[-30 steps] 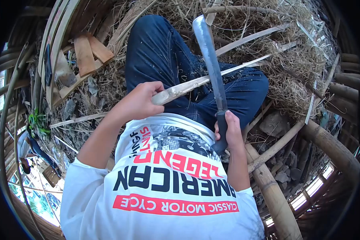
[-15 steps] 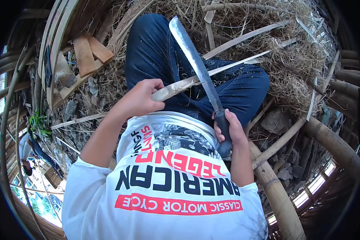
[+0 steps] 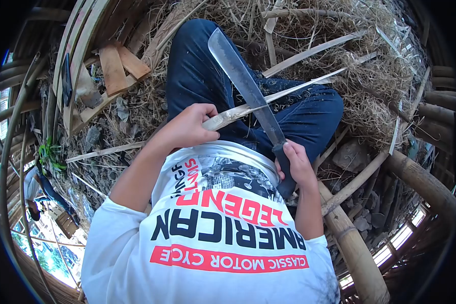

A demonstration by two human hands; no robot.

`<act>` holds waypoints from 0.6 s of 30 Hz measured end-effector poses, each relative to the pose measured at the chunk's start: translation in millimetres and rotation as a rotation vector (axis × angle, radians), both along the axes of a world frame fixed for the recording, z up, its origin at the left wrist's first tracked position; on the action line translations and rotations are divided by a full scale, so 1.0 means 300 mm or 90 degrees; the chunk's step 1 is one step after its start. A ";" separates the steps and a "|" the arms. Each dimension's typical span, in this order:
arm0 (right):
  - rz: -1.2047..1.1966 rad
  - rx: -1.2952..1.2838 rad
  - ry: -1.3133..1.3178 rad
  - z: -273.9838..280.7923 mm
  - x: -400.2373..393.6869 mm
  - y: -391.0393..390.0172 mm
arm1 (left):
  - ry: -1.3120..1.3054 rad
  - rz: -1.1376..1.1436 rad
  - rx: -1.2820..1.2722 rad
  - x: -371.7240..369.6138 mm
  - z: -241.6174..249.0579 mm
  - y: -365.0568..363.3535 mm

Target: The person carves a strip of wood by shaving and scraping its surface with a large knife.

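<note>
My left hand (image 3: pixel 197 123) is closed around the thick near end of a pale bamboo strip (image 3: pixel 228 115), which slants over my lap toward the upper right. In my right hand (image 3: pixel 296 161) I grip the dark handle of a machete (image 3: pixel 234 71). Its long, wide blade points up and left, crossing the strip near the blade's middle, with the tip above my leg. Blade and strip appear to touch at that crossing. Small shavings lie on my dark trousers (image 3: pixel 195 63). My palm and fingers partly hide the handle and the strip's near end.
Heaped dry shavings (image 3: pixel 359 96) cover the ground ahead and right, with a loose split strip (image 3: pixel 314 53) across them. Wooden blocks (image 3: pixel 112 71) lie at the upper left. A thick bamboo pole (image 3: pixel 357 253) runs along my right. Another person (image 3: pixel 33 190) appears at the far left.
The machete blade has tilted further left and its tip has come lower. The bamboo strip and my left hand sit slightly further right in the view, partly from a small camera shift.
</note>
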State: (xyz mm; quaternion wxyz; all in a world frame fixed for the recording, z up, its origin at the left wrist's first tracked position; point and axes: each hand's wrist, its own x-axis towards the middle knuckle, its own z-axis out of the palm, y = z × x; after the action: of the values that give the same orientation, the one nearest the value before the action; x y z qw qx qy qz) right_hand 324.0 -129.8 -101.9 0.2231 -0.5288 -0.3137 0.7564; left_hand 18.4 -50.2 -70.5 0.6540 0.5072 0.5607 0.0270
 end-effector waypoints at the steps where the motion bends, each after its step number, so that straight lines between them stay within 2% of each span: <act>1: -0.020 -0.023 0.033 -0.016 0.004 -0.007 | -0.004 -0.003 0.000 0.001 -0.012 -0.004; 4: -0.036 -0.068 0.095 -0.035 0.018 -0.004 | -0.026 0.040 -0.021 -0.005 -0.028 -0.011; 8: -0.042 -0.116 0.170 -0.052 0.020 -0.008 | 0.003 0.015 -0.008 -0.005 -0.015 -0.006; 16: -0.054 -0.134 0.245 -0.087 0.020 -0.018 | -0.016 0.012 0.002 -0.004 -0.022 -0.009; 18: -0.062 -0.144 0.269 -0.088 0.020 -0.016 | -0.043 0.041 -0.043 0.001 -0.017 -0.010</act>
State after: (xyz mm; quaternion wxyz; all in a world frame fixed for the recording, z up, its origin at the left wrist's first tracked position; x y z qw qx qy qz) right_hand 330.0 -134.8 -128.4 0.2597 -0.3948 -0.1474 0.8689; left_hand 18.7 -53.3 -75.7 0.6883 0.4653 0.5546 0.0462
